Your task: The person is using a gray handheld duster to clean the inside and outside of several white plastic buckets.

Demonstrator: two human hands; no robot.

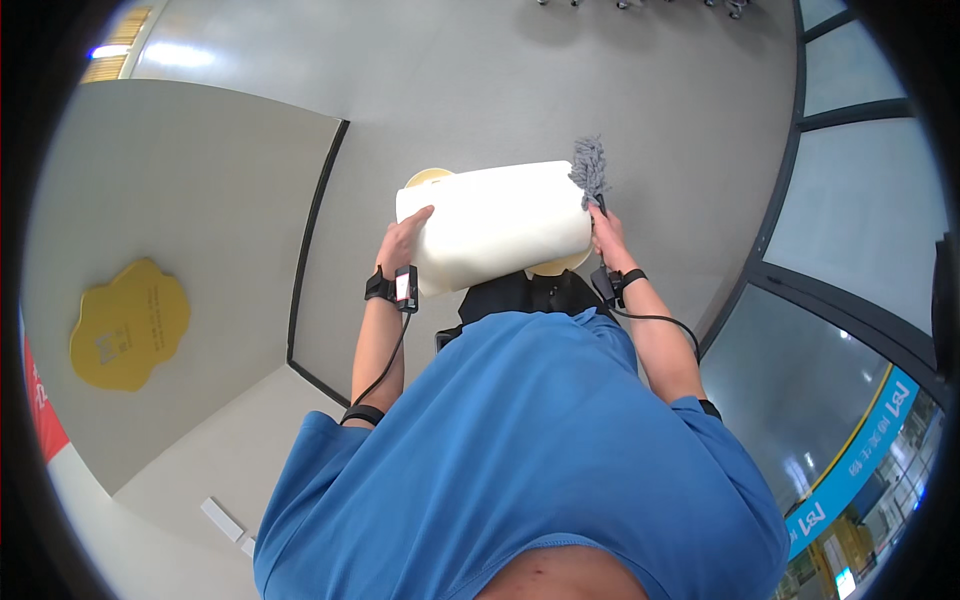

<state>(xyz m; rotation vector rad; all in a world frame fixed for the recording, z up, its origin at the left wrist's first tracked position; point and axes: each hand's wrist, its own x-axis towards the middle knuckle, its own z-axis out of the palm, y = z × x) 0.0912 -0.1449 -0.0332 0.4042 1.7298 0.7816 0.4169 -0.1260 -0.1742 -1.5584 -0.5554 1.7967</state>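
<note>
A large white object with rounded edges [495, 225] lies in front of my torso, slightly tilted, its near edge close to my black trousers. My left hand [399, 244] grips its left end, thumb on the upper face and the other fingers mostly hidden. At the right end, my right hand [610, 238] is closed around the dark handle of a grey duster [590, 169] with shaggy strands. The duster head points away from me, beside the far right corner of the white object. Whether my right hand also bears on the white object, I cannot tell.
Pale yellow rounded pieces [430, 176] show beyond and beneath the white object. Left stands a grey wall with a yellow sign [131, 324] and black skirting [319, 202]. Dark-framed glass panels [855, 180] line the right. Chair casters [733, 9] rest on the grey floor [450, 75].
</note>
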